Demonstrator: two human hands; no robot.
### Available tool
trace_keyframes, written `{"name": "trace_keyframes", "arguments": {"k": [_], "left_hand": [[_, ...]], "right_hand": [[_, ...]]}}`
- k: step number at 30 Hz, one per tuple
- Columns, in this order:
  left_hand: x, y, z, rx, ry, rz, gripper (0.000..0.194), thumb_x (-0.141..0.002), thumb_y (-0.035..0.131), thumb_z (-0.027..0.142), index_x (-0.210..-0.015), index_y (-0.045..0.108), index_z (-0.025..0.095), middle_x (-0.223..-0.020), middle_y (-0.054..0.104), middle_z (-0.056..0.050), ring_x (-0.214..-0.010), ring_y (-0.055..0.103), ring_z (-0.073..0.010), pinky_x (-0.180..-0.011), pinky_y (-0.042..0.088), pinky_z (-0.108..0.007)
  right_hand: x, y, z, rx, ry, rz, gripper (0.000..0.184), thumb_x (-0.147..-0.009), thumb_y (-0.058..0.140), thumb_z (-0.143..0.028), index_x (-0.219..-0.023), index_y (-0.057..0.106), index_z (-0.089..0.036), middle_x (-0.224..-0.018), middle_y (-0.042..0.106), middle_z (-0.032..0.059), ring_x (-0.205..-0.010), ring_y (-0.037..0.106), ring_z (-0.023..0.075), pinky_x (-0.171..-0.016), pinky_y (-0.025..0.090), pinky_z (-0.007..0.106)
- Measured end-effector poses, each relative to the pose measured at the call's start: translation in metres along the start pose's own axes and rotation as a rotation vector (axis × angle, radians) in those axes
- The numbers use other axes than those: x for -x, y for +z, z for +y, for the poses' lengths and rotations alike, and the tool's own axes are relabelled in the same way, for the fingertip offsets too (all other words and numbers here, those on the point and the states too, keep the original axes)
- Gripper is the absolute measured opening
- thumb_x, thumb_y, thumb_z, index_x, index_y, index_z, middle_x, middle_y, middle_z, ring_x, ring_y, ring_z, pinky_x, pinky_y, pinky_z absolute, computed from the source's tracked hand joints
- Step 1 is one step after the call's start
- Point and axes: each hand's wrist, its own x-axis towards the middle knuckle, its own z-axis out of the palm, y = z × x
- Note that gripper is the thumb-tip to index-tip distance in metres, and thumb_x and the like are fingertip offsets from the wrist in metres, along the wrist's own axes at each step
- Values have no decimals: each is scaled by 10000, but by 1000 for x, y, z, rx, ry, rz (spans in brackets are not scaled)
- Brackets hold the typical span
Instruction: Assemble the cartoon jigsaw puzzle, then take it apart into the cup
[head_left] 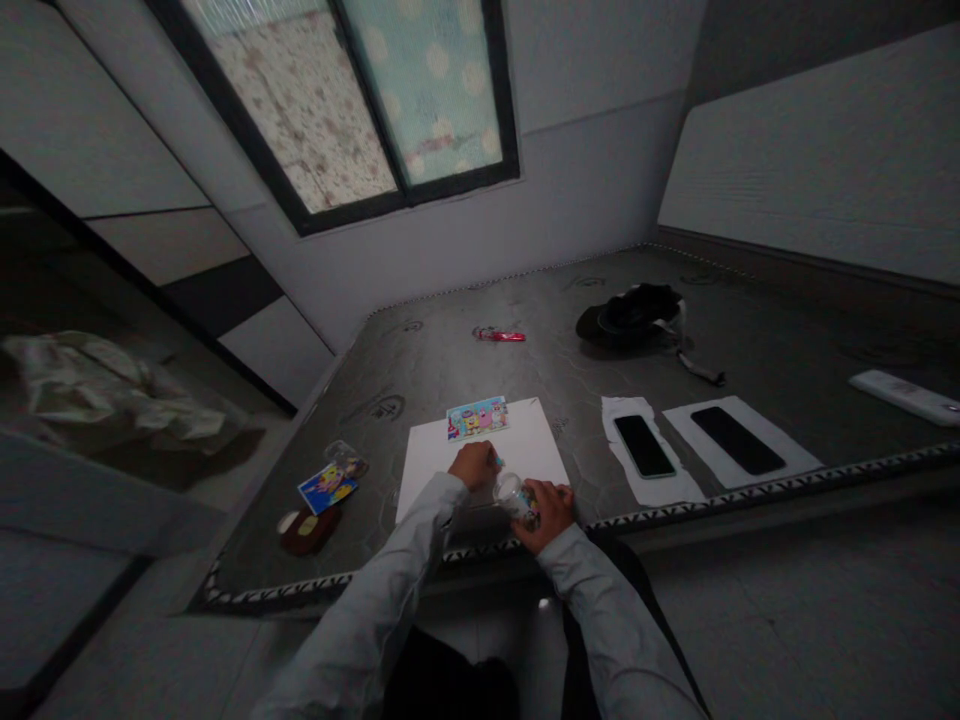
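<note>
My right hand [550,515] is wrapped round a small clear jar [516,498] with colourful bits or a printed label on its side. The jar is tilted, its round end facing up and to the left. Just beside it, my left hand [472,465] is closed in a pinch on a small blue piece [498,460], too small to make out further. Both hands are over the front part of a white sheet [427,460]. A bright cartoon picture card [478,419] lies on the sheet's far edge, beyond my left hand.
On the grey patterned mat [450,370] lie a red packet [500,335], a dark cap [630,315], two phones [643,446] on white paper and a white remote [911,397]. At left are a blue cartoon card [328,488] and a brown pouch [307,532].
</note>
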Motion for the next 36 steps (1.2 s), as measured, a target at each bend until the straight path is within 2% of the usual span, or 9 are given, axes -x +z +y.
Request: {"name": "trace_keyframes", "arguments": {"k": [6,10,12,14,18,24,31,33,36], "left_hand": [[11,-2,-9,44,13,9,177,-792,642,327,-873,698,180,-878,727,-53,-817,651,-178,-722,441,-248],[25,-17,-9,134,30,88,197,-850,588,335,-933,664,174,-888,710,-38,-795,634,-151,-727,446,-239],[36,-30,-5,283,116,139,207,-871,573,353,-952,645,177,-862,699,-23,-754,623,-138,-707,452,-234],[48,-43,2,381,265,106,210,-886,564,371,-959,638,188,-883,695,-20,-786,621,-138,-716,463,-231],[64,-56,22,212,427,9,142,-845,638,320,-924,691,216,-897,697,-38,-910,606,-178,-848,451,-277],[67,-54,47,79,338,-134,225,-790,630,147,-955,759,229,-878,747,-36,-816,658,-182,-833,460,-283],[78,-62,43,186,380,-136,235,-871,584,216,-1033,752,237,-987,762,-44,-914,688,-189,-864,458,-271],[81,-62,42,235,350,-81,208,-868,613,290,-1010,755,238,-955,764,-37,-866,689,-179,-845,467,-270],[88,-62,36,352,227,130,281,-799,697,432,-988,748,232,-831,758,-16,-720,665,-146,-771,483,-251]], "right_hand": [[1,1,3,-7,-4,-21,528,-606,623,-356,-1105,532,-211,-987,643,46,-943,580,240,-911,258,421],[1,-1,1,-2,-11,-10,510,-609,626,-362,-1091,540,-218,-983,649,45,-931,583,236,-909,260,420],[0,-3,0,-10,-13,-14,495,-614,625,-363,-1080,543,-219,-971,650,41,-926,584,233,-907,266,416],[-2,-5,-2,-15,-12,-18,487,-619,621,-368,-1075,543,-215,-977,651,49,-926,583,236,-905,279,413],[-3,-8,-3,-16,-52,7,529,-630,621,-376,-1117,526,-193,-1004,644,72,-934,581,246,-908,320,411],[-2,-8,-8,-26,-90,65,539,-630,601,-375,-1126,529,-177,-993,644,85,-928,581,264,-895,376,415],[-3,-11,-14,-28,-121,86,497,-649,580,-369,-1102,529,-172,-989,643,93,-915,586,262,-870,394,410],[-4,-10,-13,-26,-109,68,504,-646,575,-374,-1105,528,-171,-989,642,95,-920,588,265,-873,401,417],[-3,-9,-11,-33,-80,30,505,-639,589,-389,-1093,530,-175,-966,645,95,-906,596,272,-855,428,424]]}}
